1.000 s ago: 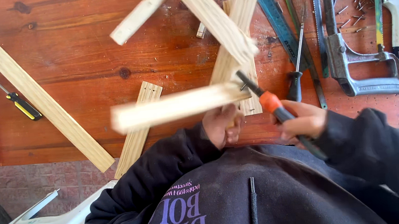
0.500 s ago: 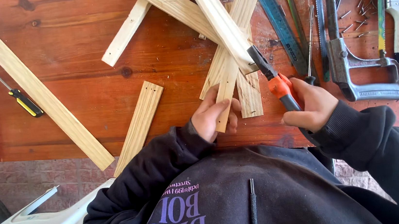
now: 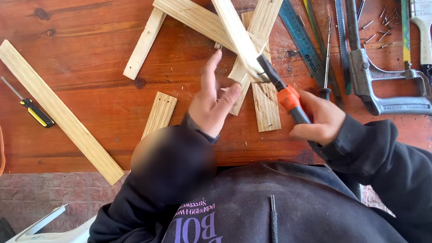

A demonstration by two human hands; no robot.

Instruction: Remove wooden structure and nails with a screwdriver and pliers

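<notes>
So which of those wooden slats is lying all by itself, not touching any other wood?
The long slat lying diagonally at the far left, beside the yellow-handled screwdriver. The other slats cluster or overlap near the hands.

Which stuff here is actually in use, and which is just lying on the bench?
In use: left hand against the crossed wooden strips; right hand gripping the orange-handled tool.

Lying about: yellow screwdriver, long plank, hacksaw, paintbrush, ruler, loose nails.
</notes>
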